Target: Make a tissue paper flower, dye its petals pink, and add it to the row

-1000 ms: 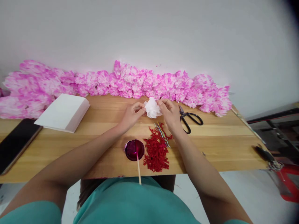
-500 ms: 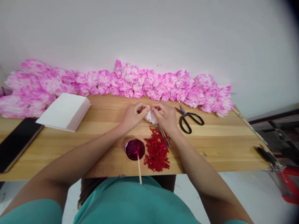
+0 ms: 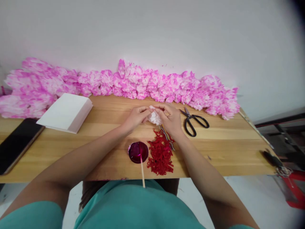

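Observation:
A small white paper flower [image 3: 154, 118] is pinched between my two hands over the middle of the table. My left hand [image 3: 137, 117] grips its left edge with thumb and forefinger. On the other side, my right hand [image 3: 169, 118] has its fingers closed on the flower's upper right. Below my right hand lies a pile of red yarn-like strands [image 3: 160, 156], with thin wires [image 3: 168, 138] at its top. Left of the pile sits a round dish of dark magenta liquid [image 3: 136, 152], and a wooden stick [image 3: 142, 173] rests in it.
Pink and white paper flowers [image 3: 143, 82] line the wall. Black-handled scissors [image 3: 190, 121] lie right of my right hand. A white paper stack [image 3: 68, 111] and a phone [image 3: 17, 143] are at the left. A black-handled tool [image 3: 271, 158] lies at the right edge.
My fingers have spread slightly apart around the white flower, so more of its top shows. The view has shifted a little.

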{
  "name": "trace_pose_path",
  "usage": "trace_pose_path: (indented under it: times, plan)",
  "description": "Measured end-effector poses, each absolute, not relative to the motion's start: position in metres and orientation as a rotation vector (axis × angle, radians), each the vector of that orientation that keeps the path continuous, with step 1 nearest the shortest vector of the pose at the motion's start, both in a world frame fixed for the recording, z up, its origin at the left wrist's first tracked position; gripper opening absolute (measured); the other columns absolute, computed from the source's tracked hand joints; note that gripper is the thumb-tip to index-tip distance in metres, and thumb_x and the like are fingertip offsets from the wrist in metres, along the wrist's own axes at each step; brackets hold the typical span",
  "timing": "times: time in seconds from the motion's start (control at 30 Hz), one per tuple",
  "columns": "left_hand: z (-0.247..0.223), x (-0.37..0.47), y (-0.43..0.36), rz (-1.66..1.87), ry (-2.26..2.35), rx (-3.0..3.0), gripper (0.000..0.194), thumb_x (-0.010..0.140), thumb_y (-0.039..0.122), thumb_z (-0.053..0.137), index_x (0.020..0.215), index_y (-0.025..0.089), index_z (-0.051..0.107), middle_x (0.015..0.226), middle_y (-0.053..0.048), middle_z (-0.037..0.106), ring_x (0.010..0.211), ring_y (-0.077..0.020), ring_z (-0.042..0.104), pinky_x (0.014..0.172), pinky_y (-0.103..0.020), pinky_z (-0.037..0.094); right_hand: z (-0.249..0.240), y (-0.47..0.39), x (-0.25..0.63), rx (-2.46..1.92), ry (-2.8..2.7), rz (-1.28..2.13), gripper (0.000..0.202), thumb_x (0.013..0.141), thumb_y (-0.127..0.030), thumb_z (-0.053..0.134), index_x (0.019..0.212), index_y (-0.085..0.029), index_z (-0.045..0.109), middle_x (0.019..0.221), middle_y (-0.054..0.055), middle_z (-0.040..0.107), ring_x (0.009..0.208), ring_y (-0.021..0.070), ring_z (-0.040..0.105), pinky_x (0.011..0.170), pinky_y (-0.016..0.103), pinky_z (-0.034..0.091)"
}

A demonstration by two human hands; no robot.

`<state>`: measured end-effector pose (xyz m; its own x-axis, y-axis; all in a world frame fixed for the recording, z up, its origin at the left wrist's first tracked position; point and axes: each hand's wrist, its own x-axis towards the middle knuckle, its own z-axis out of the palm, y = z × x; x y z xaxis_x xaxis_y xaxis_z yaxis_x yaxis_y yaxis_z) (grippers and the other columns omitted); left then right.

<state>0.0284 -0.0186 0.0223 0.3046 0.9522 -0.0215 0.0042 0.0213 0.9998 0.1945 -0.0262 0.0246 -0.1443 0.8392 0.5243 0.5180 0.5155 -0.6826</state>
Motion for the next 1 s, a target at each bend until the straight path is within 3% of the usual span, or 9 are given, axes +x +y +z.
trace_pose_path:
  times: [0.27, 0.5, 0.67, 0.8, 1.0]
  plan:
    - [0.021, 0.029, -0.017, 1.064, 0.987, 1.267, 0.019, 0.082, 0.034, 0.063, 0.073, 0.018, 0.058, 0.051, 0.007, 0.041, 0.044, -0.007, 0.033, 0.048, -0.024, 0.024, 0.028, -0.025, 0.198, -1.19, -1.712, 0.439, 0.013, 0.09, -0.032, 0.062, 0.093, -0.025, 0.074, 0.094, 0.003, 0.074, 0.091, 0.0211, 0.065, 0.086, 0.037, 0.048]
    - [0.016, 0.028, -0.015, 1.13, 1.016, 1.345, 0.02, 0.083, 0.036, 0.061, 0.074, 0.019, 0.059, 0.048, 0.007, 0.044, 0.044, -0.0073, 0.037, 0.049, -0.023, 0.029, 0.015, -0.013, 0.205, -1.215, -1.357, 0.852, 0.018, 0.083, -0.038, 0.064, 0.088, -0.022, 0.071, 0.084, 0.001, 0.073, 0.075, 0.0168, 0.064, 0.069, 0.031, 0.05]
    - [0.014, 0.029, -0.017, 1.092, 1.022, 1.435, 0.021, 0.084, 0.036, 0.059, 0.072, 0.019, 0.056, 0.05, 0.006, 0.049, 0.045, -0.0076, 0.041, 0.047, -0.021, 0.032, 0.025, -0.018, 0.206, -1.225, -1.524, 0.675, 0.025, 0.091, -0.042, 0.057, 0.089, -0.023, 0.073, 0.084, 0.001, 0.073, 0.078, 0.0176, 0.063, 0.072, 0.032, 0.048]
    - [0.014, 0.029, -0.02, 1.079, 1.03, 1.568, 0.023, 0.086, 0.038, 0.057, 0.074, 0.019, 0.058, 0.056, 0.004, 0.052, 0.049, -0.009, 0.045, 0.049, -0.021, 0.034, 0.028, -0.02, 0.206, -1.224, -1.733, 0.495, 0.017, 0.088, -0.038, 0.065, 0.091, -0.023, 0.073, 0.09, 0.003, 0.074, 0.084, 0.02, 0.064, 0.078, 0.035, 0.047]
    - [0.017, 0.027, -0.022, 1.035, 1.076, 1.719, 0.03, 0.088, 0.044, 0.055, 0.078, 0.017, 0.062, 0.067, 0.0, 0.059, 0.061, -0.0118, 0.05, 0.057, -0.022, 0.036, 0.025, -0.023, 0.201, -1.198, -1.876, 0.405, 0.012, 0.09, -0.031, 0.063, 0.087, -0.026, 0.074, 0.084, 0.002, 0.073, 0.083, 0.0211, 0.063, 0.082, 0.038, 0.046]
